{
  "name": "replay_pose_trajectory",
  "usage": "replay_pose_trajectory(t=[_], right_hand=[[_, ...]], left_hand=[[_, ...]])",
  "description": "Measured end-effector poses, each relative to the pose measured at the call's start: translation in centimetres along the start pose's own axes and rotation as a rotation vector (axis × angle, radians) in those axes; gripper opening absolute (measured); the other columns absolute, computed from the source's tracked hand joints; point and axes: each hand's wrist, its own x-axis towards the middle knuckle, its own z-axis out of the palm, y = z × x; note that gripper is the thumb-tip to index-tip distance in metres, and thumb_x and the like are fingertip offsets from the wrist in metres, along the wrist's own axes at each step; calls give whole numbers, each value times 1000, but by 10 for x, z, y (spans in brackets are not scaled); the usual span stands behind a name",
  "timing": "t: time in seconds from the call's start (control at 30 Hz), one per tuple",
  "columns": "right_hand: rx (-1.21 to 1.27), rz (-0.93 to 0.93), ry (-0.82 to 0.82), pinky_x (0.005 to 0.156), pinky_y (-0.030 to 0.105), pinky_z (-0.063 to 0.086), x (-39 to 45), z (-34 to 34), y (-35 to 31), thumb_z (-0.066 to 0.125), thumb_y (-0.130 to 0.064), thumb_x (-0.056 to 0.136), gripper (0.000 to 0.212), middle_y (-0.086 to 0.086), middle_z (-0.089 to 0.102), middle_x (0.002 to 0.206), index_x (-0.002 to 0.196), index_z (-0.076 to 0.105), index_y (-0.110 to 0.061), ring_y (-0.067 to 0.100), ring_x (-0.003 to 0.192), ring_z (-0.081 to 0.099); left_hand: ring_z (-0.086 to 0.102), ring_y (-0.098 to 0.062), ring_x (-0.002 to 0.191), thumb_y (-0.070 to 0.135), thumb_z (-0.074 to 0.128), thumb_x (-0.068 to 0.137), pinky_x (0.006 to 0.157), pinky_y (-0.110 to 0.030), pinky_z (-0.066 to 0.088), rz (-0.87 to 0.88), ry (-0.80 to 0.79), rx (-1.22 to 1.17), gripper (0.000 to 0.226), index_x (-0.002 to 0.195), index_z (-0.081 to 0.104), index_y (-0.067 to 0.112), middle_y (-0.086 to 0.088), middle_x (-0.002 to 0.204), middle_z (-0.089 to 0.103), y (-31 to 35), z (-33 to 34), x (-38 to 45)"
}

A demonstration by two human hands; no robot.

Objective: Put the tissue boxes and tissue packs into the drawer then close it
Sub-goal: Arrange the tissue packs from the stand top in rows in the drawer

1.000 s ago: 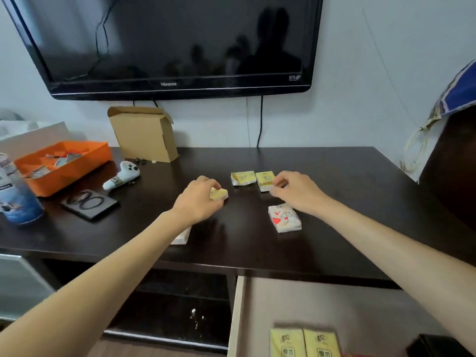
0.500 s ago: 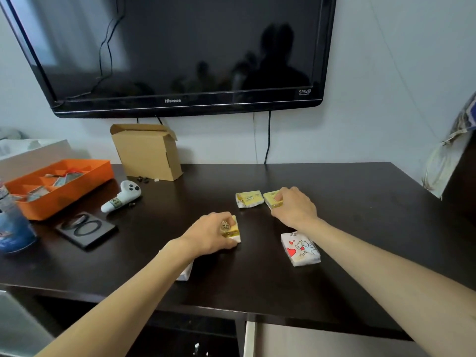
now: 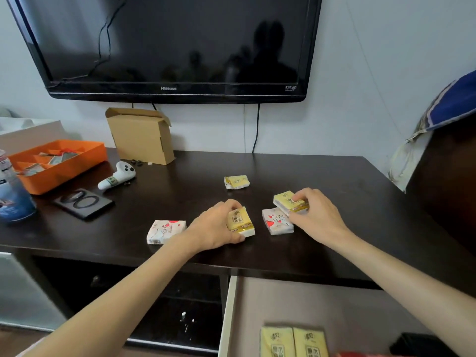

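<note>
1. Two yellow packs (image 3: 293,341) in the open drawer (image 3: 334,305) are cut off by the bottom edge; a dark obj at the drawer's right corner can't be made out.
2. L hand (image 3: 216,228) reaches fwd over the dark tabletop (image 3: 334,176), fingers curled round a yellow tissue pack (image 3: 240,222), its near side hidden under the thumb.
3. R hand (image 3: 318,215) grips a 2nd yellow pack (image 3: 289,202), raised & tilted, overlapping a heart-print pack (image 3: 277,221).
4. Another heart-print pack (image 3: 166,231) lies left; a crumpled yellow pack (image 3: 236,182) sits further back.

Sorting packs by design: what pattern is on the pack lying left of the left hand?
White pack with red hearts; head view.
</note>
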Motion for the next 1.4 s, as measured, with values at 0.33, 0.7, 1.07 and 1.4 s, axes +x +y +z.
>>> replay_pose_trajectory(t=[0.33, 0.7, 1.07, 1.4], right_hand=[[-150, -76, -157, 89, 43, 51, -104, -31, 26, 72, -40, 84, 55, -8, 43, 133, 133, 54, -25, 21, 111, 58], [-5, -141, -348, 87, 33, 48, -78, -51, 19, 87, -42, 77, 57, -4, 62, 122, 126, 60, -27, 17, 108, 59], [-111, -258, -554, 75, 26, 51, -246, -61, 5, 72, -80, 65, 74, -30, 54, 112, 123, 38, -50, -4, 97, 58], [-410, -484, -520, 86, 29, 32, -269, -34, 9, 65, -77, 72, 67, -18, 52, 117, 122, 51, -34, 7, 105, 44]], left_hand=[[43, -3, 109, 58, 80, 66, 88, -33, 50, 146, 47, -51, 78, 133, 43, 38, 16, 118, 55, 32, 33, -69], [57, -14, 110, 43, 84, 72, 94, -41, 50, 201, -18, -79, 72, 133, 49, 28, 6, 123, 61, 56, 28, -102], [51, 1, 112, 60, 77, 68, 92, -31, 52, 293, -177, 29, 83, 136, 34, 44, 23, 126, 51, 62, 89, -226], [50, -12, 120, 57, 76, 74, 93, -35, 51, 479, -132, 217, 84, 142, 38, 27, 11, 137, 47, 65, 119, -228]])
